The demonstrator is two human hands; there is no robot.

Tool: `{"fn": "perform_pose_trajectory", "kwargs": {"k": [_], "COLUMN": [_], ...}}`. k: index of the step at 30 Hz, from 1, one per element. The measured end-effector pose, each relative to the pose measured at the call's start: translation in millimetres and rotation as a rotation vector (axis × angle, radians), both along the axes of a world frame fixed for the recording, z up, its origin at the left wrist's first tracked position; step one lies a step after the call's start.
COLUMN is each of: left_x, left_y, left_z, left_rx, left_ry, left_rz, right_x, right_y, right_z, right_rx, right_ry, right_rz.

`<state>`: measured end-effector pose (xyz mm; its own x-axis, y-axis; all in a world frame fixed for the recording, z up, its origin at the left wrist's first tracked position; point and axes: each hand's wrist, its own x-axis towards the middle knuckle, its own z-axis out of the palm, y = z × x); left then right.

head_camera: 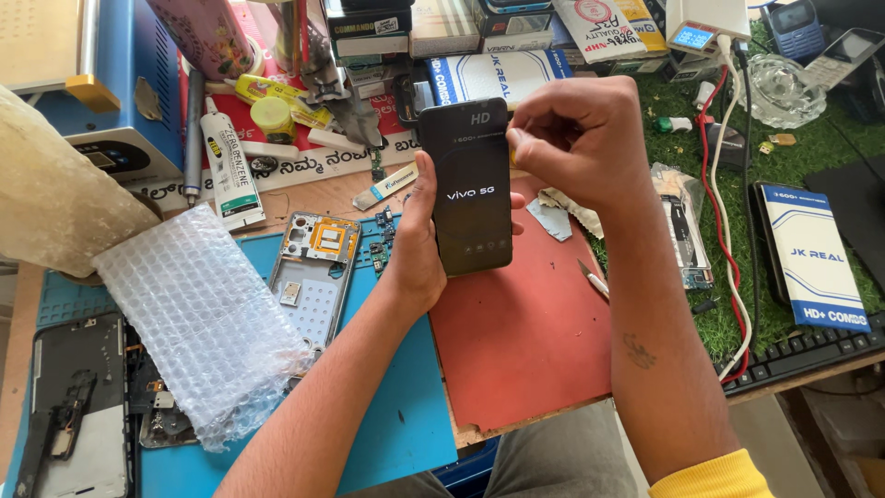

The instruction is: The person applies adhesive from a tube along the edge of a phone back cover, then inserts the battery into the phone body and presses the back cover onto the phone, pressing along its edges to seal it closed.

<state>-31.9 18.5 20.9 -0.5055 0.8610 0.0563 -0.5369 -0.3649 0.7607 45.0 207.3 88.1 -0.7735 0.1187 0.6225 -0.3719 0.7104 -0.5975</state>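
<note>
Phone screen (466, 189), black and new, is what the person holds up over the desk (406, 433). From the head camera, the left hand (417, 242) is wrapped around its left edge, clamped on it from the side. The right hand (570, 138) pinches at the top right corner of the screen, fingers tight together on what looks like a small yellow tab there.

The thin film on the glass could tear, or the screen could slip and fall onto the red mat (525, 341) below the hands, if the pinch pulls too hard while the left hand grips only one edge.

Just left of the left hand lies an open phone frame (313, 267) on a blue mat (396, 406), and further left a sheet of bubble wrap (198, 318). Beyond the hands sits a white and blue flat box (498, 74). Far right of the right hand lies another white and blue box (816, 258) on green grass matting (737, 304). A white glue tube (226, 171) lies up and left of the hands, on a red and white sign strip (304, 166).
</note>
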Motion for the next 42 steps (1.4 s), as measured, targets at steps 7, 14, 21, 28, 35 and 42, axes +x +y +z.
{"fn": "perform_pose_trajectory", "kwargs": {"k": [7,14,21,28,35,42], "left_x": [0,0,0,2,4,3], "left_y": [-1,-1,0,-1,-1,-2], "left_z": [0,1,1,1,4,4], "left_rx": [0.017,0.01,-0.016,0.018,0.038,0.032], "left_ry": [0.018,0.014,0.008,0.072,0.084,0.095], "left_rz": [-0.011,0.0,-0.009,0.021,0.026,0.028], "right_x": [0,-1,0,1,1,1], "right_y": [-5,-5,1,7,7,6], "right_z": [5,6,3,-3,-5,-4], "right_rx": [0.083,0.112,0.08,0.053,0.058,0.079], "right_ry": [-0.079,-0.054,-0.05,0.009,0.069,0.088], "right_rz": [-0.045,-0.058,-0.06,-0.109,-0.108,-0.12]}}
